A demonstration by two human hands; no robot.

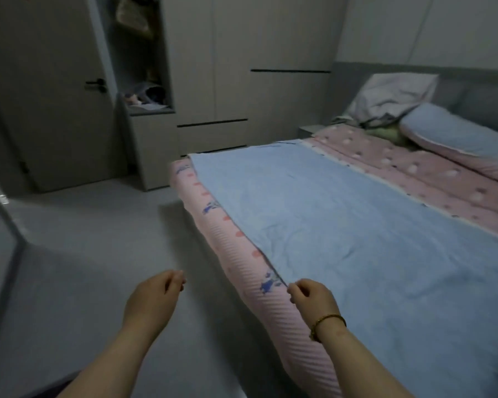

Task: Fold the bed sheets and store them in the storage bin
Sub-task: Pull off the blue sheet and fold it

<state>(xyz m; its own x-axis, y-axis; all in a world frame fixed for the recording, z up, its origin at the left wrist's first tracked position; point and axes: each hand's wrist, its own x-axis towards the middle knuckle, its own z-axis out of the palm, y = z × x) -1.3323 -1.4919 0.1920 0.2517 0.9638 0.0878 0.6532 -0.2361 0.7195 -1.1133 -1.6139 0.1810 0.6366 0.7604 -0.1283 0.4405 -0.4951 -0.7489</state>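
A light blue sheet [342,219] lies spread flat across the bed, over a pink striped cover [273,305] that wraps the mattress side. My right hand [314,297], with a bracelet on its wrist, is at the sheet's near left edge, and its fingertips pinch that edge. My left hand [153,294] hovers over the floor to the left of the bed, its fingers loosely curled and holding nothing. No storage bin is in view.
A pink dotted bedsheet [414,173] covers the far part of the bed, with a blue pillow [454,130] and a crumpled white pillow [394,96] at the headboard. Grey wardrobe drawers [213,130] and a door [55,96] stand beyond the grey floor [98,239].
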